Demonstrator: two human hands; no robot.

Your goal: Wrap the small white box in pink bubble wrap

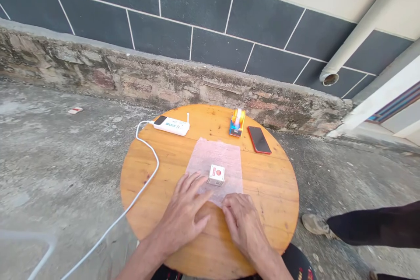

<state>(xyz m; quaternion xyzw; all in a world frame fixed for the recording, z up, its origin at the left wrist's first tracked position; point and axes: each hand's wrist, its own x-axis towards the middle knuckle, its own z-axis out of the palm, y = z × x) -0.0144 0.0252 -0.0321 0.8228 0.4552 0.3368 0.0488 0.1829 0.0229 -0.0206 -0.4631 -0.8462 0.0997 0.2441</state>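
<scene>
A small white box (216, 175) with red print stands on a translucent pink sheet of bubble wrap (205, 154), which lies flat on the round wooden table (271, 186). My left hand (187, 203) is open, its fingers spread over the sheet's near left edge, just left of the box. At the near right corner of the sheet, my right hand (241, 216) is closed, with curled fingers at the wrap's edge. Those fingers hide the corner itself.
Toward the far side of the table are a white power strip (172, 125) with a cable (154, 175), an orange and blue tape dispenser (236, 122) and a red-edged phone (259, 140). Another person's leg (370, 225) is at the right. A tiled wall (197, 4) rises behind.
</scene>
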